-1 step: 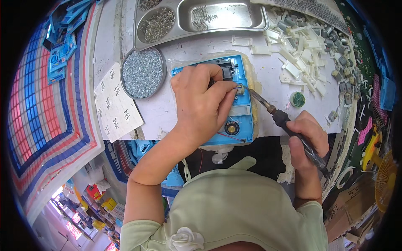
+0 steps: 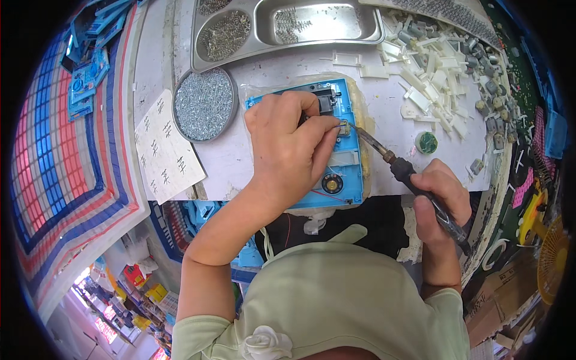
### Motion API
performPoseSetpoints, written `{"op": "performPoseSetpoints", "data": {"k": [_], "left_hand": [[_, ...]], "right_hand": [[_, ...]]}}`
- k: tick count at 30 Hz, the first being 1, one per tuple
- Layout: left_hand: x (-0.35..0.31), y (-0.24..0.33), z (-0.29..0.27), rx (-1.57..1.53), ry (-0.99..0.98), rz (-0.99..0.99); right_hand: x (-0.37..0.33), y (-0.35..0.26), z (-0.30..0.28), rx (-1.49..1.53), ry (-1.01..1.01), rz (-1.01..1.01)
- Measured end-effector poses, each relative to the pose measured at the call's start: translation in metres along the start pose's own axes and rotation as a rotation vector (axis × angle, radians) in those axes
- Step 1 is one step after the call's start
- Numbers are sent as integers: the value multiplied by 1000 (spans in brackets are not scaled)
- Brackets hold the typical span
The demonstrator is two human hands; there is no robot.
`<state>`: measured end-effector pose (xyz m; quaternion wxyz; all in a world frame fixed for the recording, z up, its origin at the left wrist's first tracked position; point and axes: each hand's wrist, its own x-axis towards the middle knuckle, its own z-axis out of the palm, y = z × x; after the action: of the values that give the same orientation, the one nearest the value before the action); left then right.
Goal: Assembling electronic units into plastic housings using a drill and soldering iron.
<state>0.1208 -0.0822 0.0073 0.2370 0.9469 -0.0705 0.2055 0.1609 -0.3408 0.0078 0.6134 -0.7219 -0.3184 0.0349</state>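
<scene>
A blue plastic housing lies on a padded work surface in front of me. It has a black part near its top and a small round speaker with red wire lower down. My left hand rests over the housing, thumb and forefinger pinched at its right side; what they hold is too small to make out. A soldering iron is in the grip of my right hand. Its tip reaches up-left to a small metal-looking part beside my left fingertips.
Left of the housing stand a round dish of small metal pins and a paper sheet. A metal tray with springs spans the back. White plastic parts and small motors heap at right, near a green-topped round tin.
</scene>
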Motion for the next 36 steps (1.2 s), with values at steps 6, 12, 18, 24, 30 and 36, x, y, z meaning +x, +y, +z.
{"op": "performPoseSetpoints", "data": {"k": [6,12,18,24,30,36], "left_hand": [[3,0,-2,26,-12,29],[1,-3,1,29,4,52],[0,-3,2,30,5,47],[1,-3,2,34,14,50],[1,-3,3,35,24,55],[0,-3,4,39,25,49]], "right_hand": [[1,2,2,6,-2,-39],[3,4,4,6,-5,-53],[4,5,5,-3,-2,-51],[3,7,1,-28,-14,-54],[3,6,1,-40,8,-73],[4,8,2,-18,35,-105]]}}
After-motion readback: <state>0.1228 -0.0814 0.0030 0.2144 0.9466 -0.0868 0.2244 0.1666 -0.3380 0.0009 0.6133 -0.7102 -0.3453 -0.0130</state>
